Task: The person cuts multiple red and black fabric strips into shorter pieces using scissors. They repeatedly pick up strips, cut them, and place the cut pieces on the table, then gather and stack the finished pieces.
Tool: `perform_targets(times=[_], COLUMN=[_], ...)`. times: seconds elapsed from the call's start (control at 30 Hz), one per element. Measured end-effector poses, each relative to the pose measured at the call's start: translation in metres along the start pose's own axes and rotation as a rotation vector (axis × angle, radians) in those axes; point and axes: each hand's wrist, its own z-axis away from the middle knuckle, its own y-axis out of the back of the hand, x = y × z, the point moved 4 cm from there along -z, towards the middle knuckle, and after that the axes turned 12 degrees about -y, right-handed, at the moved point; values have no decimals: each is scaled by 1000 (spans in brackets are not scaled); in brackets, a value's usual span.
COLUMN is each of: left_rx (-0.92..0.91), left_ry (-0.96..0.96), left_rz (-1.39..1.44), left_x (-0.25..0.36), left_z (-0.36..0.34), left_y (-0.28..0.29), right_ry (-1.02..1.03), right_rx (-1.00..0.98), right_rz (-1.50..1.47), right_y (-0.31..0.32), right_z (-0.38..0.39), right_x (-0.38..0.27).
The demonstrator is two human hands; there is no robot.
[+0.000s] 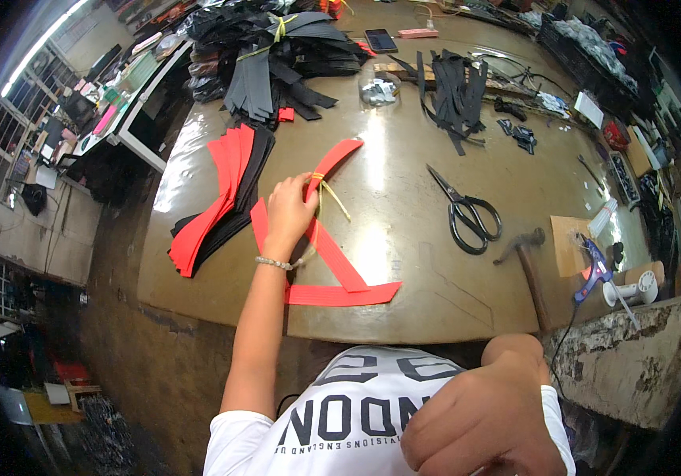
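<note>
My left hand [287,208], with a beaded bracelet at the wrist, is closed on a red strap [337,159] over the table. A yellow tie [335,198] is looped round this strap just beyond my fingers, its loose end trailing to the right. More red strap [340,266] runs down from the hand, and a flat red piece [344,295] lies near the table's front edge. My right hand [483,420] is raised close to the camera, curled into a fist. Its fingertips are out of sight, so what it may hold is hidden.
Red straps [233,170] on black straps lie at left. Behind is a large heap of black straps [257,79]. Black-handled scissors [467,213], a hammer [525,242], a glue gun [594,270] and a white spool [634,290] are at right. A phone [380,40] lies far back.
</note>
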Motion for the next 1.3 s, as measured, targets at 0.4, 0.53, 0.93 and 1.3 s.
perform_targets(times=[0.4, 0.53, 0.93, 1.3], left_rx=[115, -53, -36, 102], left_ry=[283, 252, 110, -100], left_rz=[1345, 1219, 858, 664], left_x=[84, 108, 132, 155], left_z=[22, 32, 43, 41], left_y=[41, 43, 43, 42], right_ry=[-602, -649, -867, -616], right_rx=[939, 671, 463, 866], right_rz=[720, 762, 621, 473], right_y=[88, 105, 101, 89], right_z=[39, 31, 55, 55], right_x=[88, 105, 159, 127])
